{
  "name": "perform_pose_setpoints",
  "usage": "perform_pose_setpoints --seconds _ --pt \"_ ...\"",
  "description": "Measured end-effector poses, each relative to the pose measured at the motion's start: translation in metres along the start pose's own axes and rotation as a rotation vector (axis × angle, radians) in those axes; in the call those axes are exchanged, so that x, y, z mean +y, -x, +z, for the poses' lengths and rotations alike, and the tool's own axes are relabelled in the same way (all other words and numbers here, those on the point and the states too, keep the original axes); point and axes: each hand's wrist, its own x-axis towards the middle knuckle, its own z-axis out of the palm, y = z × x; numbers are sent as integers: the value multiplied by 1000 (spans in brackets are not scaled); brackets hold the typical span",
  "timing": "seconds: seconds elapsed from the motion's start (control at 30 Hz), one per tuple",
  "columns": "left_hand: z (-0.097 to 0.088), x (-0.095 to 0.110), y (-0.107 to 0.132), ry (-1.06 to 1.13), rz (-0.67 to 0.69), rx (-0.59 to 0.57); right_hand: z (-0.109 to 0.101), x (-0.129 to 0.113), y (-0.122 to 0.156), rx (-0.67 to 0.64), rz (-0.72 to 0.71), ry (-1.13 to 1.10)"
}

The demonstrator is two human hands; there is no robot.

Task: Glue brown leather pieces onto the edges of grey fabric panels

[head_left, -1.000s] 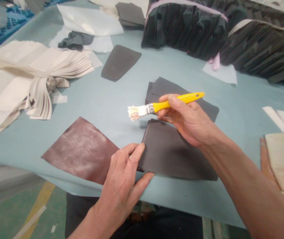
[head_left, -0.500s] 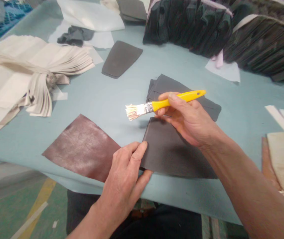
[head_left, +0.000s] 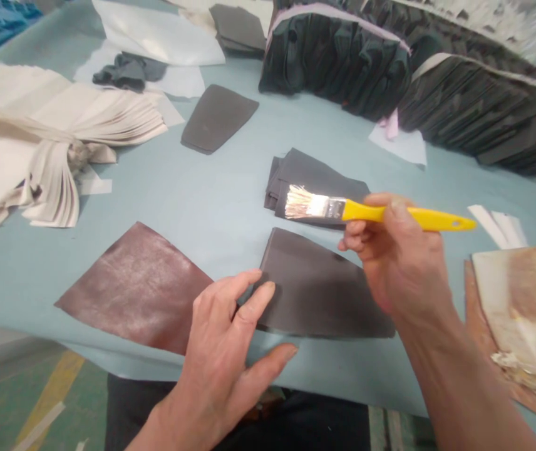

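Your right hand (head_left: 404, 263) grasps the yellow-handled brush (head_left: 355, 212) around the middle of its handle, the thumb on the near side and the fingers curled behind. The brush is held nearly level, its pale bristles (head_left: 297, 202) pointing left across the view of the rear dark panels (head_left: 319, 169); whether bristles and panels touch cannot be told.

Your left hand (head_left: 223, 341) is spread and clasps nothing. Its fingertips appear to rest at the left edge of the near stack of dark panels (head_left: 317, 291), while the thumb stands apart, below the stack's lower edge. The stack lies flat on the blue-green table covering (head_left: 155, 181), close to the edge nearest you. A brown panel (head_left: 129, 285) lies to its left, partly behind your left hand.

Handling, as judged by appearance: the brush is probably light, with a stiff, smooth handle and splayed bristles that should bend readily. Hold it by the handle, near the metal ferrule (head_left: 336, 207) for finer control, keeping your fingers off the bristles. The dark panels look thin and pliable, and may slide over one another; steady the pile with flat fingertips at its left edge, and lift a single panel by a corner.
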Motion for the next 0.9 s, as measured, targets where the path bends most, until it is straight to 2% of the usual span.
perform_pose_setpoints --seconds 0.17,0.43,0.9 --pt "4 6 -19 20 103 0 -14 1 22 56 -82 126" --pt "18 2 -21 -58 57 -87 -6 -5 24 -36 -283 270" --pt "19 2 -23 -52 39 -102 -13 3 18 -194 -318 445"
